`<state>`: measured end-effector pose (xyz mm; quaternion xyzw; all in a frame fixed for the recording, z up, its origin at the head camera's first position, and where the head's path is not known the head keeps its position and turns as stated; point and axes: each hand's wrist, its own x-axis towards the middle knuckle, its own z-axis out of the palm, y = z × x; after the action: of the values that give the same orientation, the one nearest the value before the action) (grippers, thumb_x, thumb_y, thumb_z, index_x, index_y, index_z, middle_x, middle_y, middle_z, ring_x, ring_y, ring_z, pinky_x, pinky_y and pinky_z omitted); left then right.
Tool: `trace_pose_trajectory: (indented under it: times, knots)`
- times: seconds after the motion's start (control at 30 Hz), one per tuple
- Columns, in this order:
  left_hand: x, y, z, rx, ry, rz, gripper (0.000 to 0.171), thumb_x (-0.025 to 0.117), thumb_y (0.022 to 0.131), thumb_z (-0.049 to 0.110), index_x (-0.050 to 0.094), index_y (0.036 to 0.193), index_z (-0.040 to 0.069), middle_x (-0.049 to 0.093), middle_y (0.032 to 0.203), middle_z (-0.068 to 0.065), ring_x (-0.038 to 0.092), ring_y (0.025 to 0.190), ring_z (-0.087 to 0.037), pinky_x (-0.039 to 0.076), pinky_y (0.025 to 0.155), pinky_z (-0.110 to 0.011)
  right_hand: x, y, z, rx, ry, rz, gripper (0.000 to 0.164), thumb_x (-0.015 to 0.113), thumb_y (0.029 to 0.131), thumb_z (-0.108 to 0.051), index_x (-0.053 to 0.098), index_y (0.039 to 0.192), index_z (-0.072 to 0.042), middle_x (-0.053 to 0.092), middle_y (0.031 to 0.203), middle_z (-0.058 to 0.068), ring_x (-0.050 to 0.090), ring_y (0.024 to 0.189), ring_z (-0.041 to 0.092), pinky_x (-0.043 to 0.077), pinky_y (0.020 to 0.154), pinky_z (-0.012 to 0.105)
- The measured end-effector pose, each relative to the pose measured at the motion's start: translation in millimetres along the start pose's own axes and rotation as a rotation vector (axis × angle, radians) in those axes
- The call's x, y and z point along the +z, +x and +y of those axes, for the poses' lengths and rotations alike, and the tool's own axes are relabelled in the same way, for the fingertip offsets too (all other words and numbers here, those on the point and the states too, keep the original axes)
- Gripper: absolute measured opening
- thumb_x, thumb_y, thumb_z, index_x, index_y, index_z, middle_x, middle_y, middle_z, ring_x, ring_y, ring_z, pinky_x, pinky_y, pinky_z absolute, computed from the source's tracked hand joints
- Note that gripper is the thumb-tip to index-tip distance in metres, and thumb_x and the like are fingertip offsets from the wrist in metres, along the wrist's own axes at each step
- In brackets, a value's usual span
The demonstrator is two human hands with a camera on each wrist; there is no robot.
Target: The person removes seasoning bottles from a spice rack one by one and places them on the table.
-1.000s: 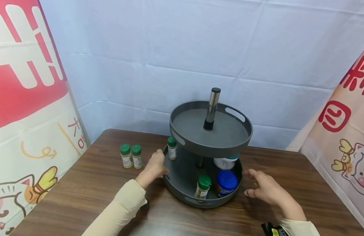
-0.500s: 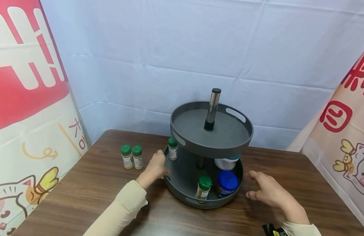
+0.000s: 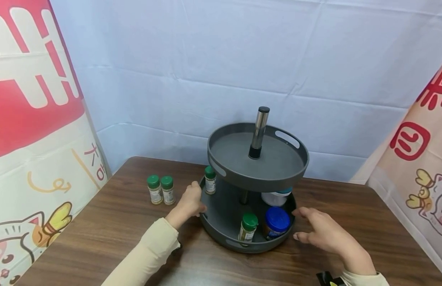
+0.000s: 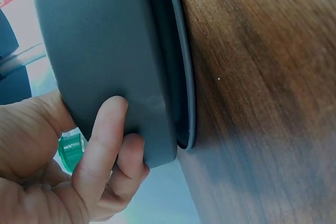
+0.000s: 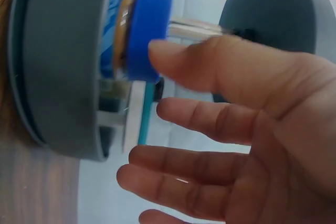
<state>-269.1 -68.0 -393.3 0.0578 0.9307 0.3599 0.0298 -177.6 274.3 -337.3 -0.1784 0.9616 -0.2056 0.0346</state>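
Observation:
My left hand grips the left rim of the lower tray of a grey two-tier turntable. In the left wrist view, its thumb goes over the rim while fingers lie against the outer wall. My right hand hovers by the tray's right side, fingers spread and holding nothing. In the right wrist view its thumb is near the blue lid of a jar; contact cannot be told. The lower tray bears this blue-lidded jar, green-capped spice jars and a white tub with a teal lid, partly hidden.
The upper tray overhangs the lower one, with a metal post rising through it. Two green-capped spice jars stand together on the wooden table, left of the turntable. A pale cloth hangs behind.
My right hand has shifted slightly left, closer to the lower tray's rim. My left hand keeps its grip, and the turntable and jars look unmoved apart from a slight camera shift.

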Motion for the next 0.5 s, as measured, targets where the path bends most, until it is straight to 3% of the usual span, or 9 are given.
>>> trace_pose_trajectory:
  times: [0.27, 0.5]
  knots:
    - [0.1, 0.9, 0.9, -0.002, -0.016, -0.009, 0.079, 0.073, 0.071, -0.006, 0.024, 0.133, -0.013, 0.035, 0.123, -0.035, 0.054, 0.045, -0.019, 0.046, 0.043, -0.028, -1.9, -0.3, -25.4, -0.051, -0.029, -0.005, 0.051, 0.077, 0.075, -0.028, 0.058, 0.116, -0.004, 0.058, 0.114, 0.013, 0.054, 0.105, 0.035, 0.044, 0.083, 0.051]
    - [0.6, 0.8, 1.0, -0.008, -0.017, -0.016, 0.079, 0.074, 0.072, -0.005, 0.024, 0.133, -0.013, 0.035, 0.123, -0.035, 0.055, 0.045, -0.019, 0.046, 0.043, -0.029, 3.3, 5.7, -42.7, -0.085, -0.01, -0.016, 0.048, 0.078, 0.075, -0.024, 0.059, 0.115, -0.006, 0.057, 0.109, 0.012, 0.057, 0.097, 0.029, 0.048, 0.073, 0.042]
